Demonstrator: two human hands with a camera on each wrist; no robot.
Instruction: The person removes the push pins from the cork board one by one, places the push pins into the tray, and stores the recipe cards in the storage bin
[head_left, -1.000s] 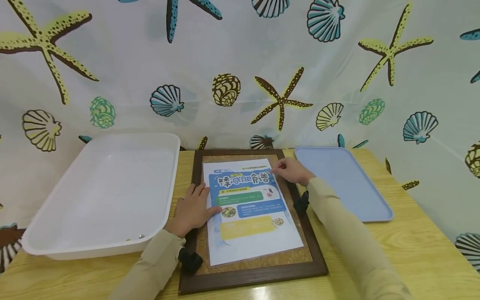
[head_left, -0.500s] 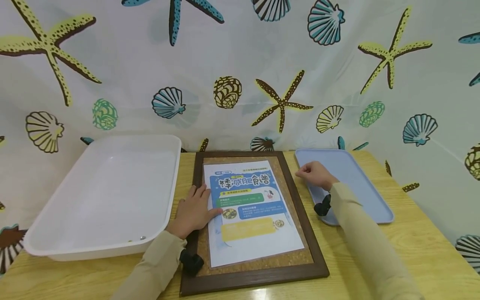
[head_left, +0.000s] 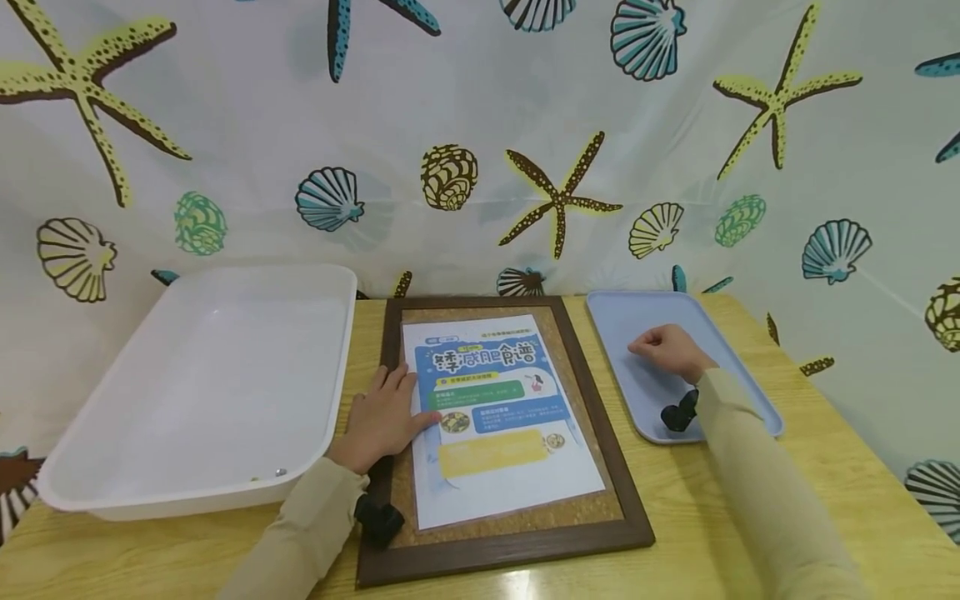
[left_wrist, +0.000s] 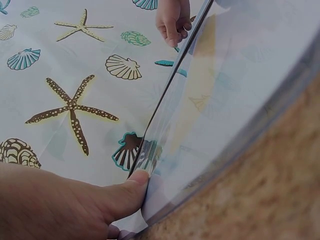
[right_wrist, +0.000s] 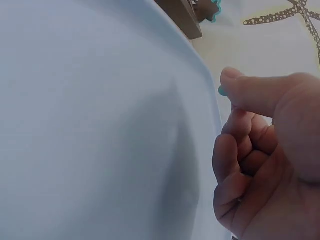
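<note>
My left hand [head_left: 382, 421] lies spread on the left side of a brown-framed corkboard [head_left: 517, 546]. Its thumb rests on the left edge of a printed poster [head_left: 502, 492] in a clear sleeve, which lies on the cork. The left wrist view shows the thumb [left_wrist: 130, 195] against the sleeve's edge. Over a light blue tray [head_left: 637, 308] on the right hovers my right hand [head_left: 675, 352], thumb and fingertip pinched together. Between them the right wrist view shows the rounded end of a small green pushpin [right_wrist: 222, 91]; the fingers hide the rest.
A large white tray [head_left: 210, 375] stands at the left, with a couple of tiny pieces [head_left: 281, 472] near its front edge. Everything sits on a wooden table [head_left: 810, 467]. A shell-patterned curtain [head_left: 405, 100] hangs behind it.
My right hand has moved right, from the poster's upper right edge to above the blue tray, still pinching. The left hand stays on the poster's left edge.
</note>
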